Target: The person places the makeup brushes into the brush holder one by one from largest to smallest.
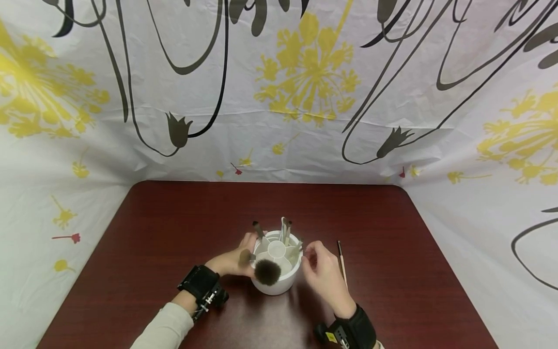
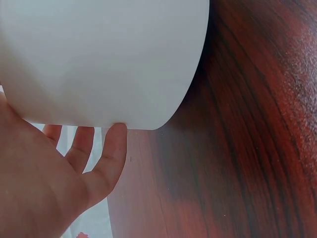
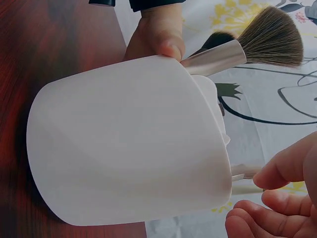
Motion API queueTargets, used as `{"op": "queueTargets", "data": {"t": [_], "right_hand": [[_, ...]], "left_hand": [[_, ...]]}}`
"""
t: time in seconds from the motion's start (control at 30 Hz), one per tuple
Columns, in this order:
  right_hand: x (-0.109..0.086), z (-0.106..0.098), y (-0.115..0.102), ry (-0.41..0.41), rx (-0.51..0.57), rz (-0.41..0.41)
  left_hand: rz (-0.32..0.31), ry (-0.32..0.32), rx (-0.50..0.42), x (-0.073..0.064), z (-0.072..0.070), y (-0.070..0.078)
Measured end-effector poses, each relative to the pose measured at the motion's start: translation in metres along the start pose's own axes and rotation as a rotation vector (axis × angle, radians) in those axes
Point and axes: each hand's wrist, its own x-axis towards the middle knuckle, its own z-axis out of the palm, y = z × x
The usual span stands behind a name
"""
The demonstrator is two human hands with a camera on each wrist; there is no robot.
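Observation:
A white brush holder with divided compartments stands on the table, several brushes upright in it. My left hand grips its left side; the left wrist view shows curled fingers at the smooth wall. A large fluffy brush leans over the near rim, its pale ferrule showing in the right wrist view. At the right rim is my right hand, fingers bent, thumb and fingertips beside slim brush ends. Whether they pinch one is unclear. A thin brush lies to the right of this hand.
The dark red-brown table has rounded far corners. A white cloth with yellow and grey flower prints hangs behind it and at both sides. Black camera straps circle both wrists.

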Motion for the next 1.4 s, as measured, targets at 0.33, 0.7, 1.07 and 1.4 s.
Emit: {"op": "queueTargets", "data": {"t": [0.33,0.7,1.07,1.4], "right_hand": [[-0.002,-0.002,0.009,0.0,-0.013,0.027],[-0.007,-0.009,0.04,-0.017,-0.055,0.142],[-0.018,-0.015,0.079,-0.043,-0.114,0.31],[-0.023,-0.017,0.088,-0.091,-0.166,0.396]], "left_hand": [[0.044,0.02,0.002,-0.001,-0.001,0.001],[-0.053,-0.013,0.001,0.0,-0.002,0.003],[-0.048,-0.009,-0.012,0.0,-0.002,0.004],[-0.023,0.016,0.015,0.001,0.001,0.002]]}}
